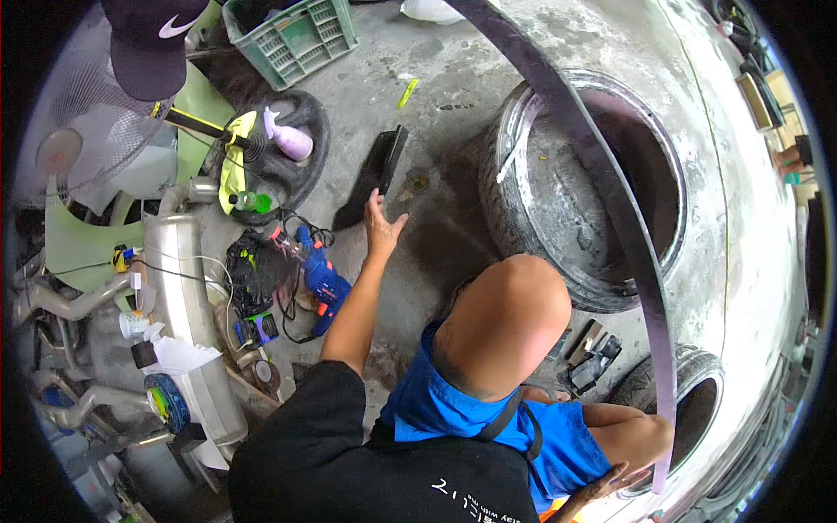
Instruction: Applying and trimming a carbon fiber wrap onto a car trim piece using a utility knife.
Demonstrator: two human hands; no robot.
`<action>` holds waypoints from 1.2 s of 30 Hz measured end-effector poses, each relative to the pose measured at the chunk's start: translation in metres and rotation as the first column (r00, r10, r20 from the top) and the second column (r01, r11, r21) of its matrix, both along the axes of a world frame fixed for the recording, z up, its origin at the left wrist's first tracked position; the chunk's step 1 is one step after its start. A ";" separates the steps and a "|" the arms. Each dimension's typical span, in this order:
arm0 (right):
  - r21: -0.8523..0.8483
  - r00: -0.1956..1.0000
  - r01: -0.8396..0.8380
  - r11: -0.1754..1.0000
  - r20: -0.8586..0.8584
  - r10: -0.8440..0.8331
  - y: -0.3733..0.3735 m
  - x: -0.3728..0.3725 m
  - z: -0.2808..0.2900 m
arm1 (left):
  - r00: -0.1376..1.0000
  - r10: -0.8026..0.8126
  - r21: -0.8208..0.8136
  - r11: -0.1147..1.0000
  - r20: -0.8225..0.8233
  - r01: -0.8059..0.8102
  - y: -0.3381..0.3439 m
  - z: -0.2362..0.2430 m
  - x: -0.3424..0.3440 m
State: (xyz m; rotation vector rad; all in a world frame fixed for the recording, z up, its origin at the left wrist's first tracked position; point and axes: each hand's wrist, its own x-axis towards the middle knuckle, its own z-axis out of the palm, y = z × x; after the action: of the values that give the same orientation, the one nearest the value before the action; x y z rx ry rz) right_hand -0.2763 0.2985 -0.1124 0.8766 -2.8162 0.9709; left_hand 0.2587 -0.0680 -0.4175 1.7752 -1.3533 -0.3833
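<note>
My left hand (381,228) reaches forward over the concrete floor, thumb and fingers apart, with nothing in it. Just beyond its fingertips lies a long black box-shaped piece (390,157); I cannot tell whether they touch. At the lower right, below my bent knee, is my right hand (612,481), its fingers at the lower end of a long, dark, curved strip (602,144). The grip is partly hidden. That strip arches up past a big tire (514,213) and leaves the top of the picture.
Left of my arm lie a blue power tool (323,277) with its cord and a silver exhaust muffler (181,305). A purple spray bottle (292,142) stands on a round black base. A green crate (292,44) and a fan (78,131) are farther back; another tire (697,370) lies right.
</note>
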 end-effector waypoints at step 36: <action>-0.039 0.428 -0.883 0.467 0.341 0.837 -0.254 0.117 -0.045 | 0.637 0.129 0.270 0.954 -0.760 0.129 0.024 0.086 0.021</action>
State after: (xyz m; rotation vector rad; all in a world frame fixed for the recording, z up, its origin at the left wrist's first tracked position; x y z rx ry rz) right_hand -0.1590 0.0441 -0.1573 2.5863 -2.5549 0.9946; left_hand 0.2800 -0.0438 -0.3318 1.5269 -0.6732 -1.2588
